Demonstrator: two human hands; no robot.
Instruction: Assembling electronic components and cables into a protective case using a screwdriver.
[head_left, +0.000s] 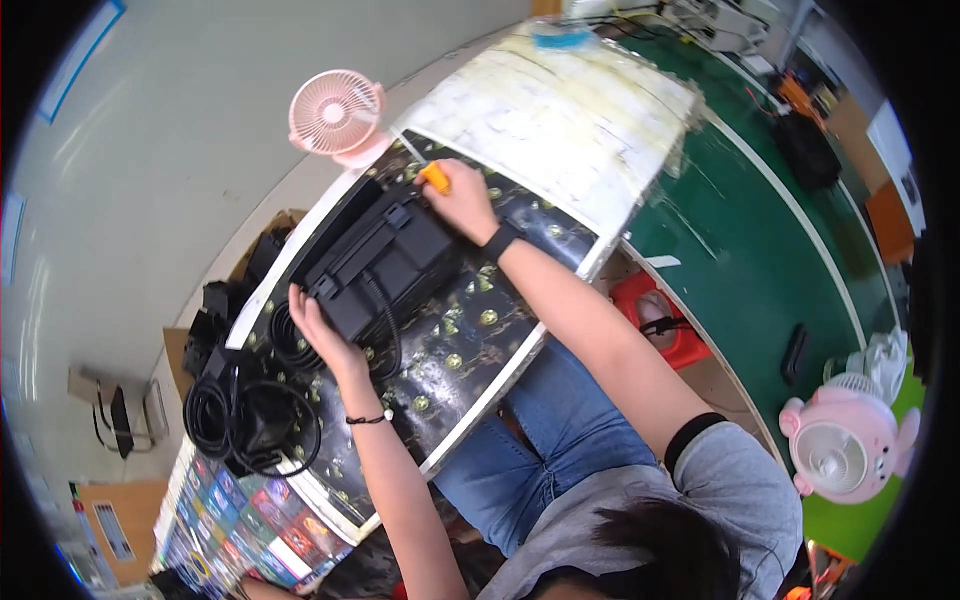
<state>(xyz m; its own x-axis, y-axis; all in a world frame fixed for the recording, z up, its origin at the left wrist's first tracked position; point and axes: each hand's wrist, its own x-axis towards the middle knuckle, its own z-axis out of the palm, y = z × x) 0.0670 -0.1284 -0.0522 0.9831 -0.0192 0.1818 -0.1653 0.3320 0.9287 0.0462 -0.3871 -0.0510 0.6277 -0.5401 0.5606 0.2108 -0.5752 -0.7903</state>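
On the dark patterned tabletop (465, 335) lies a black box-shaped device (400, 255) with two small tabs on top and a coiled cord (386, 310) along its near side. My right hand (465, 205) is closed round the yellow handle of a screwdriver (435, 178) at the device's far right end. Its thin metal shaft points up and left, away from the device. Fingers stretched out, my left hand (322, 335) rests at the near left end of the device.
A pink fan (336, 112) stands at the far table edge. Black cables (215, 415) lie in loops at the left, beside boxes of black parts (215, 315). A white marbled surface (560, 120) adjoins the table. Another pink fan (838, 450) and a red stool (655, 315) are at right.
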